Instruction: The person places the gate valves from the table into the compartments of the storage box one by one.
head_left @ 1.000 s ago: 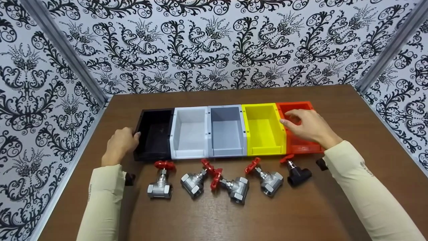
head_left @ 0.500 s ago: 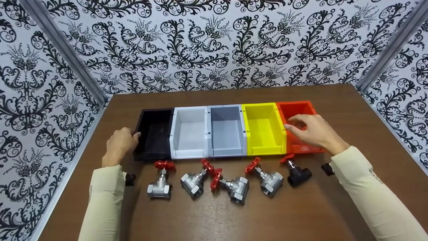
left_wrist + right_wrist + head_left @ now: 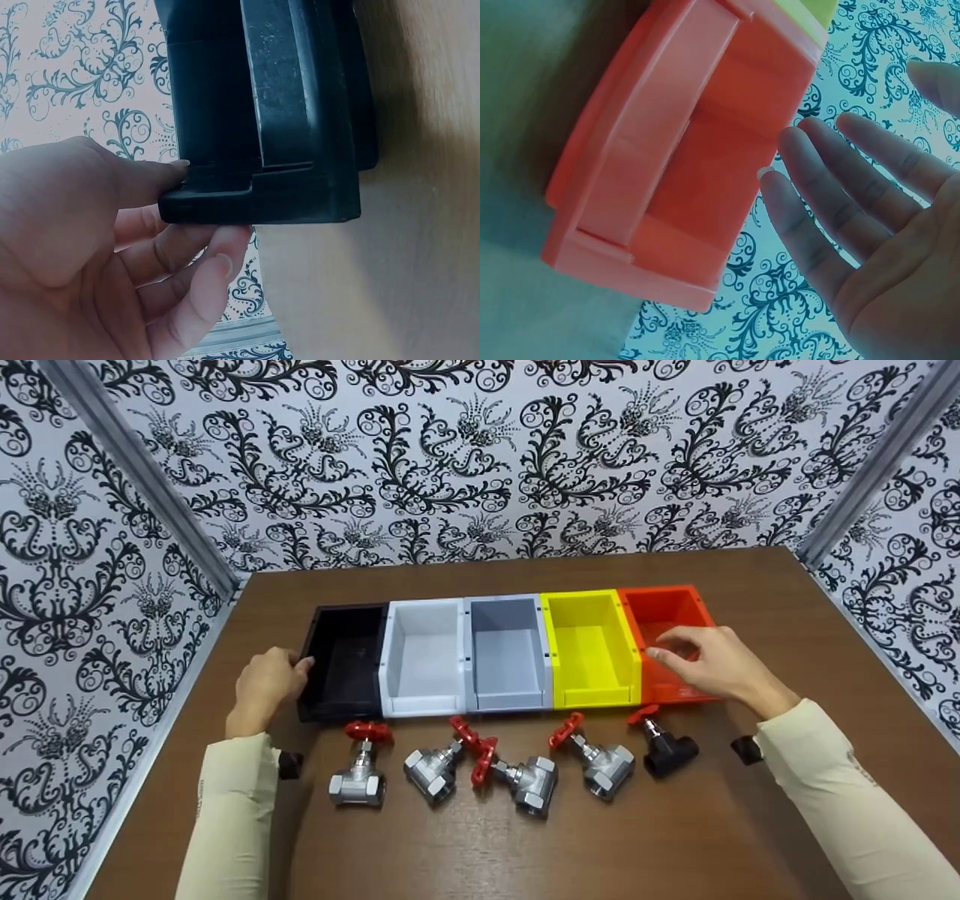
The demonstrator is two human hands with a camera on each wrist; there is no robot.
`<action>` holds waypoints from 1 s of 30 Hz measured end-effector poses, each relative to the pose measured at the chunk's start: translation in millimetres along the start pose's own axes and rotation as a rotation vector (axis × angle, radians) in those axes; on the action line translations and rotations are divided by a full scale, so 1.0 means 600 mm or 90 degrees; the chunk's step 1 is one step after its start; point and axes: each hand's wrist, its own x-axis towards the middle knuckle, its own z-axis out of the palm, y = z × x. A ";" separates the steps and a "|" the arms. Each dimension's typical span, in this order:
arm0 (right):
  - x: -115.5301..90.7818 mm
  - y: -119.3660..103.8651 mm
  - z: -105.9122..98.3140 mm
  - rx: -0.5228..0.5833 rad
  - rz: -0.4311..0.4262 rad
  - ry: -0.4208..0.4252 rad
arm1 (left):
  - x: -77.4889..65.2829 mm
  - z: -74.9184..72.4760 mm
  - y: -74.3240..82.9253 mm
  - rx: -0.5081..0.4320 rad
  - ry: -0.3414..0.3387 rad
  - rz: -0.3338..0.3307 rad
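My left hand (image 3: 270,686) pinches the outer side wall of the black bin (image 3: 349,660). In the left wrist view its thumb lies over the rim of that wall and the fingers curl along the outside. Above the red bin (image 3: 664,619) hovers my right hand (image 3: 716,664), with nothing in it. The right wrist view shows its fingers (image 3: 832,202) loosely extended, apart from one another, overlapping the bin's edge. White (image 3: 424,709), grey (image 3: 510,703) and yellow (image 3: 598,699) bins stand in the row between the black and red ones.
In front of the bins lie several metal valves with red handwheels, among them one at the left (image 3: 358,784) and one at the right (image 3: 606,769). A black tee valve (image 3: 670,754) with a red handle lies near the red bin. Patterned walls (image 3: 480,465) enclose the brown table (image 3: 480,855).
My right hand has drifted right and a little nearer over the red bin. The left hand keeps its hold on the black bin, and the valves lie as before.
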 end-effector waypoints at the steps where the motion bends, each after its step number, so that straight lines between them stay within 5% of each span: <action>1: -0.002 0.001 0.000 0.003 0.002 -0.001 | 0.000 0.000 0.000 0.000 0.000 -0.001; 23: -0.040 0.016 -0.003 0.029 0.013 -0.038 | 0.005 0.002 -0.005 0.001 -0.022 -0.004; 30: -0.050 0.027 -0.008 0.138 0.076 -0.130 | 0.005 0.003 -0.008 0.001 -0.012 0.001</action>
